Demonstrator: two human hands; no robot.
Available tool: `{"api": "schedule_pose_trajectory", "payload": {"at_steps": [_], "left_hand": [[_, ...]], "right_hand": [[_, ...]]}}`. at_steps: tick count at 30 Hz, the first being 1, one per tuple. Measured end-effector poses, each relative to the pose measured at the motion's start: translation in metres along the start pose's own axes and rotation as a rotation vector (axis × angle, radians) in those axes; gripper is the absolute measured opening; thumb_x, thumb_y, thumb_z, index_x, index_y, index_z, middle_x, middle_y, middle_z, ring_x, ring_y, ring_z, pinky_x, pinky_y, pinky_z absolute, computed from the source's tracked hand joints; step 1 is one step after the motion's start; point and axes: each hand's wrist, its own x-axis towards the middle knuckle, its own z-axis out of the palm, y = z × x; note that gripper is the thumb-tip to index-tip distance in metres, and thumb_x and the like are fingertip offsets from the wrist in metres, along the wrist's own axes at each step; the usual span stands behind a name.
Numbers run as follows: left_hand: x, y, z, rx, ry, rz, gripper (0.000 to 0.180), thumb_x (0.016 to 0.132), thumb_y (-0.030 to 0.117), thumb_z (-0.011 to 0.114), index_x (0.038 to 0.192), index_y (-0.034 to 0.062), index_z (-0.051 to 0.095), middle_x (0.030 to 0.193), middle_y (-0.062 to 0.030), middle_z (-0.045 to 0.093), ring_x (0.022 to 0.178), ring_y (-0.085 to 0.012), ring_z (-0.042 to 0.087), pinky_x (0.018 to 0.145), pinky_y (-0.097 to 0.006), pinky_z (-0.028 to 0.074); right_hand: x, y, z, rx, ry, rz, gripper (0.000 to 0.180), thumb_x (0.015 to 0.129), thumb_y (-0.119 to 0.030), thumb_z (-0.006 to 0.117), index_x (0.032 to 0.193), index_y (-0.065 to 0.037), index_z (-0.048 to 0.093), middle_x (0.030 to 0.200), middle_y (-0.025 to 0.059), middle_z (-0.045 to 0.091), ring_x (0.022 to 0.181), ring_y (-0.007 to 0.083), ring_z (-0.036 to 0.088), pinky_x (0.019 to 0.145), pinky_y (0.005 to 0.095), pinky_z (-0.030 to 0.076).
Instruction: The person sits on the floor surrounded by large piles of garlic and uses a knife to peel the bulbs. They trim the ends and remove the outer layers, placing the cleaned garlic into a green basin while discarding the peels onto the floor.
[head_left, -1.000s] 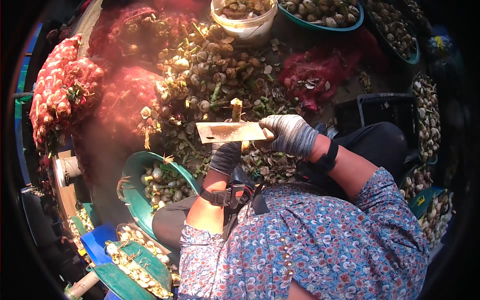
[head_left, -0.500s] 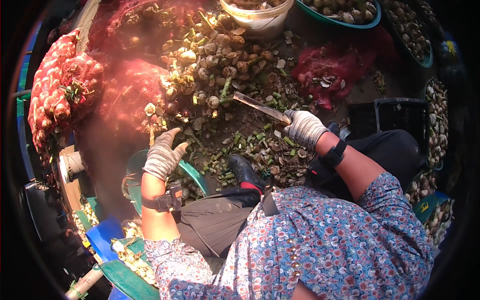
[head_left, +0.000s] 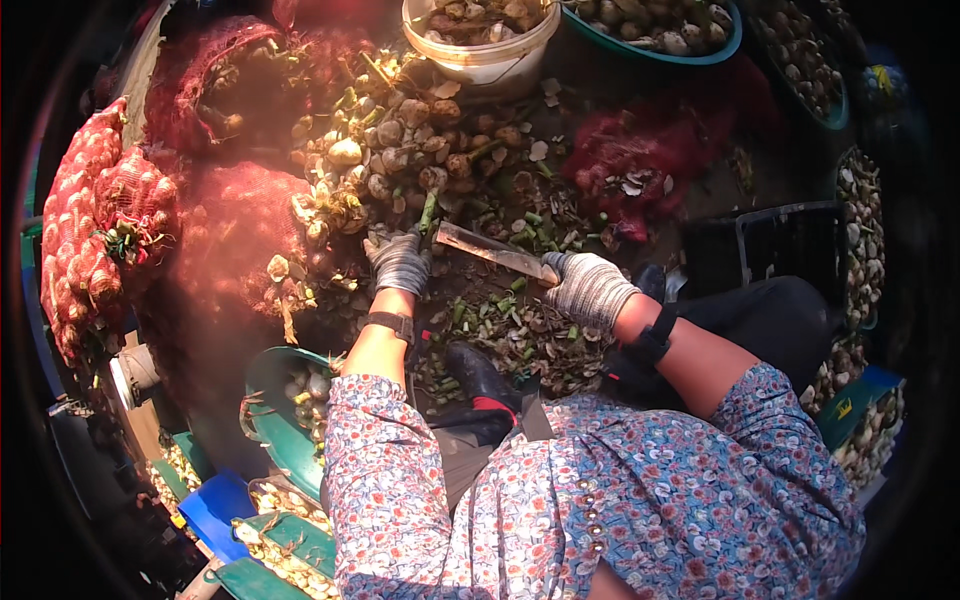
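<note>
My right hand (head_left: 588, 288), in a grey knit glove, grips the handle of a broad cleaver (head_left: 493, 252) whose blade points left over the ground. My left hand (head_left: 398, 262), also gloved, reaches into the near edge of a heap of pale bulbs with green stalks (head_left: 400, 160) and closes around a green stalk (head_left: 428, 212). Cut stalks and peelings (head_left: 510, 335) lie scattered below both hands. A dark shoe with a red trim (head_left: 480, 385) rests among the scraps.
Red mesh sacks of bulbs (head_left: 90, 230) stand at the left. A white bucket (head_left: 485, 55) and a green basin (head_left: 660, 35) hold trimmed bulbs at the top. Another green basin (head_left: 270, 410) sits by my left knee, a black crate (head_left: 770, 245) at the right.
My left hand moved from near the green basin up into the heap and took hold of a stalk. The right hand stayed put with the cleaver, blade lowered slightly.
</note>
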Motion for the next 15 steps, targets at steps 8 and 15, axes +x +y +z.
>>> {"api": "schedule_pose_trajectory", "payload": {"at_steps": [8,15], "left_hand": [[-0.096,0.007,-0.031,-0.14,0.41,0.594,0.042,0.087,0.022,0.064,0.127,0.0106,0.056,0.127,-0.0088,0.06,0.117,-0.0281,0.056,0.106,-0.04,0.04],[-0.174,0.026,-0.107,-1.204,0.335,0.266,0.033,0.079,0.004,0.069,0.111,0.0027,0.064,0.102,-0.0142,0.059,0.093,-0.0267,0.061,0.084,-0.034,0.05]], "right_hand": [[-0.017,-0.026,0.001,-0.163,0.02,-0.173,0.029,0.078,-0.022,0.068,0.104,-0.011,0.065,0.087,0.0163,0.069,0.087,0.0375,0.067,0.075,0.0454,0.052],[0.004,0.044,0.013,-0.13,-0.056,-0.018,0.039,0.083,-0.033,0.07,0.109,-0.005,0.065,0.092,0.0147,0.07,0.087,0.0319,0.068,0.077,0.0411,0.053]]}}
